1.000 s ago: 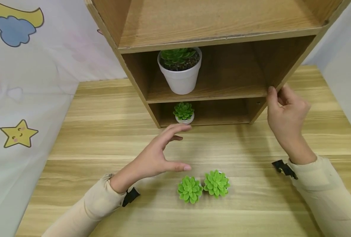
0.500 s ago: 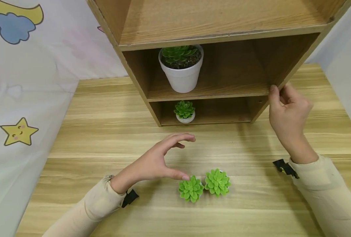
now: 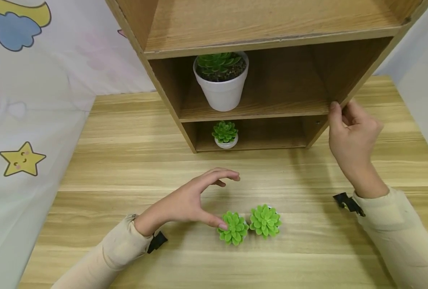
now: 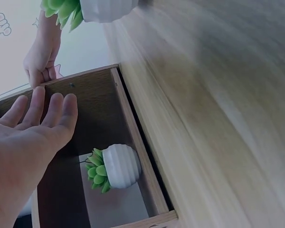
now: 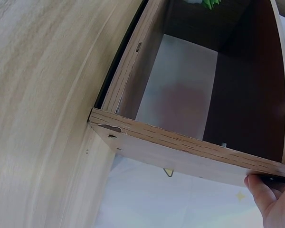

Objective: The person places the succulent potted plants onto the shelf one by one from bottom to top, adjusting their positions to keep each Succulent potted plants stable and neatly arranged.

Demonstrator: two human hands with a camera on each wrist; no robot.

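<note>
My left hand [image 3: 189,202] hovers over the table, its fingers and thumb spread wide apart with nothing held. Its thumb lies over the near-left potted succulent [image 3: 237,230]; whether they touch I cannot tell. Beside that plant stands a second small potted succulent [image 3: 265,220]. With thumb and curled fingers, my right hand [image 3: 354,138] grips the right side panel of the wooden shelf [image 3: 257,115], at the middle board's height. In the right wrist view only part of the right hand [image 5: 275,202] shows at the panel's edge.
On the shelf's bottom level sits a small succulent in a white pot [image 3: 226,142]. A larger white pot [image 3: 222,94] with a succulent stands on the level above, its top partly hidden by the upper board. A printed cloth [image 3: 65,68] hangs at the left.
The left hand has moved back from the shelf towards the near plants, its thumb coming over the left one. The right hand keeps its grip on the shelf side.
</note>
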